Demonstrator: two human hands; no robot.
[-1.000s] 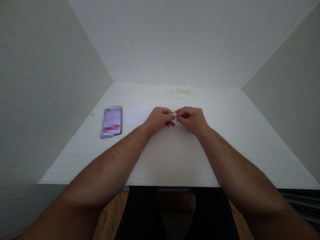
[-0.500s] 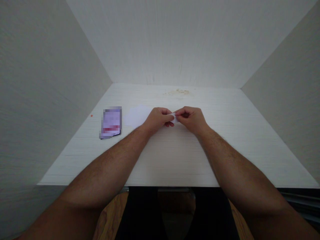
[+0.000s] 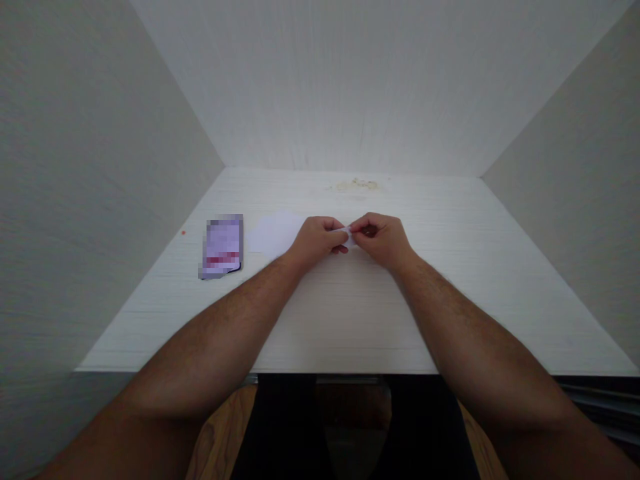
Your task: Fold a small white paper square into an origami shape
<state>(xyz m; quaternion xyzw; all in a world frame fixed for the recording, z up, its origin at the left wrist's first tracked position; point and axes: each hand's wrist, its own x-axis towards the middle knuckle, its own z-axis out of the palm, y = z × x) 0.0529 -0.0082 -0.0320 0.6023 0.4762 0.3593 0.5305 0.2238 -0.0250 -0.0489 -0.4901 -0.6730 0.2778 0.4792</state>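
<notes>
Between my two hands is a small piece of white paper (image 3: pixel 351 240), mostly covered by the fingers. My left hand (image 3: pixel 319 237) pinches its left part between thumb and fingers. The fingertips of my right hand (image 3: pixel 383 235) are closed on its right edge. Whether the piece is folded cannot be made out. White sheets of paper (image 3: pixel 275 232) lie flat on the table just left of my left hand, partly behind it.
A tablet or phone with a blurred, pale purple screen (image 3: pixel 223 243) lies on the white table (image 3: pixel 345 320) at the left. Walls enclose the table at the back and both sides. A brownish stain (image 3: pixel 357 185) marks the far part, and a small red spot (image 3: pixel 183 233) the left edge.
The small paper has tilted slightly between my fingers, and less of its face shows. Both hands stay in nearly the same place.
</notes>
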